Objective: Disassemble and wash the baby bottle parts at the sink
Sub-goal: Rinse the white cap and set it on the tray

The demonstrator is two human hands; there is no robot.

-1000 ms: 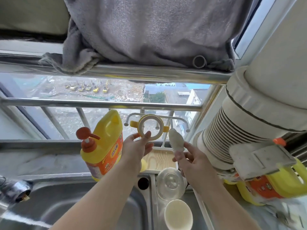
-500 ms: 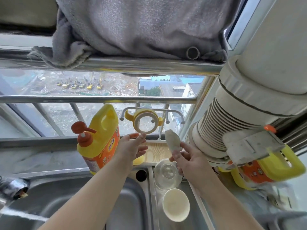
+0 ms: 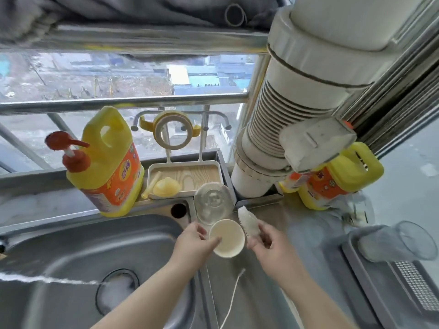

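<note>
one head-worn wide-angle view looks forward and steeply down from above the stainless steel sink [image 3: 78, 252], facing the barred window [image 3: 123, 100] behind it. it sits close: both forearms enter from the bottom edge, and the wide white ribbed pipe [image 3: 285, 115] looms large at upper right, bowed by the lens.

I see the cream bottle cup [image 3: 227, 237] standing mouth-up on the sink's rim, its near edge pinched by my left hand [image 3: 193, 245]. Just behind it stands a clear domed cap [image 3: 213, 202], touching the drying tray [image 3: 183, 180]. In the tray lie a yellow teat [image 3: 166, 186] and a pale straw [image 3: 152, 184]. The yellow-handled collar ring [image 3: 172, 131] hangs on the rack above. My right hand [image 3: 269, 243] holds what looks like a small bristled brush [image 3: 248, 222], though it's blurred.
</note>
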